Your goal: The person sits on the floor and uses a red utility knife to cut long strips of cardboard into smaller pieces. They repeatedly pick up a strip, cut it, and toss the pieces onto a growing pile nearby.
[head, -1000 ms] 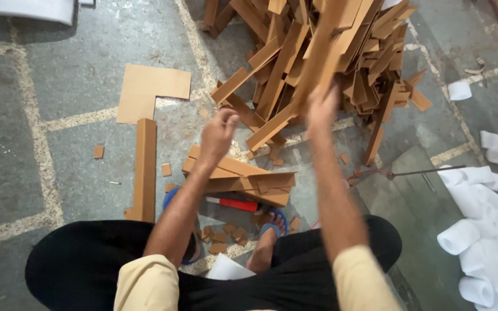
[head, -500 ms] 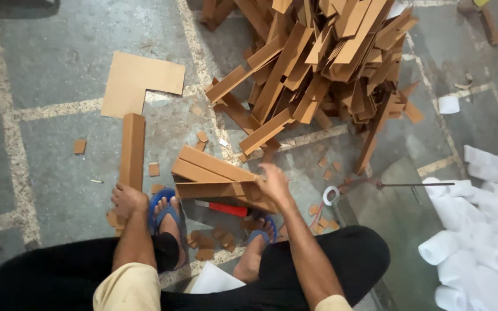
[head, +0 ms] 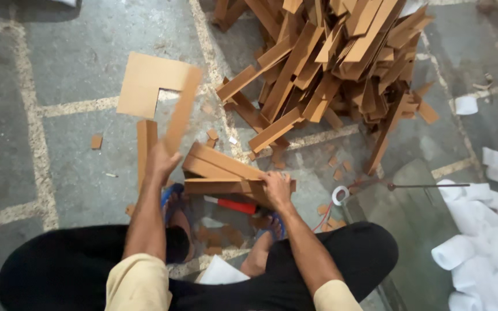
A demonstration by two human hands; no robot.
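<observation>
Left hand [head: 159, 163] raised, right hand [head: 276, 187] pressing down

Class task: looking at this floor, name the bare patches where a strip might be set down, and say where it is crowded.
Bare floor lies left of the L-shaped cardboard sheet, and more lies between the big strip pile and the white paper rolls. Crowded: the small stack under the right hand, and the scraps by the feet.
</observation>
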